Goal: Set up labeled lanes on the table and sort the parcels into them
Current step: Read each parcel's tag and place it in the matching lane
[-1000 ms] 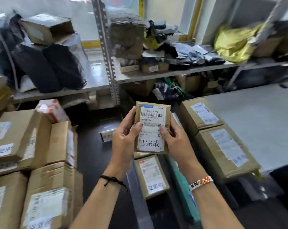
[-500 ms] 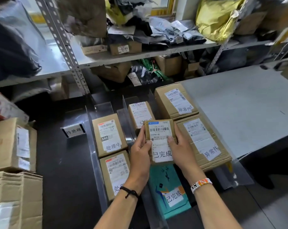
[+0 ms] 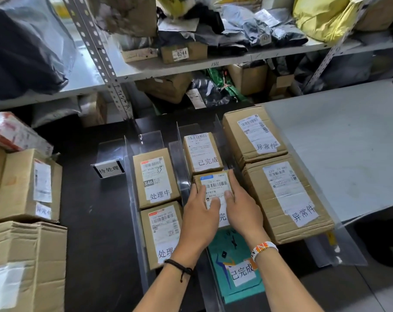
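With the left hand (image 3: pixel 200 219) and right hand (image 3: pixel 242 210), each grip pinches the small box (image 3: pixel 215 183) by its edges, just beyond the teal bag (image 3: pixel 220 251). Set it flat, label up, before releasing.

Mid-frame, the left hand (image 3: pixel 199 216) and right hand (image 3: pixel 241 208) grip a small labelled parcel (image 3: pixel 214 184) between clear dividers (image 3: pixel 182 174) on the dark counter (image 3: pixel 96 221).

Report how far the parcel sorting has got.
Done: dividers stand, six parcels lie in three lanes. In hand: left hand and right hand hold a small box in the middle lane, behind the teal parcel. Left: the cartons stacked at far left.
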A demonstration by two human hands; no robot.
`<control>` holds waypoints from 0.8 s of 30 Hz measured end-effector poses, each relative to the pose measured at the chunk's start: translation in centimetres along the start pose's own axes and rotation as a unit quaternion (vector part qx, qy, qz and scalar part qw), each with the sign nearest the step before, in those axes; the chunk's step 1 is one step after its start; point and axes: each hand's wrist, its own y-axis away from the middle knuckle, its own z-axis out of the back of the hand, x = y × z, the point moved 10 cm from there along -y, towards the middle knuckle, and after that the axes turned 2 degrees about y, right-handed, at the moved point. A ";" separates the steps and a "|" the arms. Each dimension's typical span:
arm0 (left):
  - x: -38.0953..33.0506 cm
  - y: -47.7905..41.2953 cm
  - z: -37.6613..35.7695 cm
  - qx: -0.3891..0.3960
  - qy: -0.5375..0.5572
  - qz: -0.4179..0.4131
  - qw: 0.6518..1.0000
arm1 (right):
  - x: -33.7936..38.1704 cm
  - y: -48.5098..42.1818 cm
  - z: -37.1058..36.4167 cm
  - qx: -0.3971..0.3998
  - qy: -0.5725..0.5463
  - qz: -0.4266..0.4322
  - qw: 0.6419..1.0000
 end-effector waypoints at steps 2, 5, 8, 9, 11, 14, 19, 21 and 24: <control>-0.2 -0.3 0.0 0.003 -0.036 -0.016 0.999 | 0.0 -0.2 -0.1 -0.001 0.008 0.006 1.000; 0.0 -0.2 0.4 0.003 -0.069 -0.021 0.997 | 0.0 -0.2 -0.2 0.000 0.001 0.016 1.000; -0.3 0.1 1.2 0.015 -0.094 -0.017 0.995 | 1.2 0.0 0.1 -0.014 0.042 0.038 0.998; -0.3 0.2 1.7 0.015 -0.101 -0.007 0.995 | 2.0 0.2 0.4 -0.028 0.084 0.048 0.995; 0.1 0.4 3.5 0.002 -0.114 0.020 0.993 | 4.2 0.8 1.1 -0.069 0.133 0.065 0.987; -0.1 1.0 7.8 -0.046 -0.114 0.032 0.992 | 9.0 1.7 1.5 -0.116 0.117 0.103 0.981; -1.7 3.0 17.7 -0.145 -0.130 -0.006 0.981 | 19.5 3.4 -2.0 -0.130 0.063 0.215 0.966; -1.1 4.0 21.9 -0.181 -0.125 0.003 0.975 | 23.5 4.7 -4.4 -0.117 0.039 0.256 0.959; 0.3 6.0 28.7 -0.252 -0.116 0.023 0.961 | 29.0 6.7 -8.9 -0.070 0.012 0.305 0.950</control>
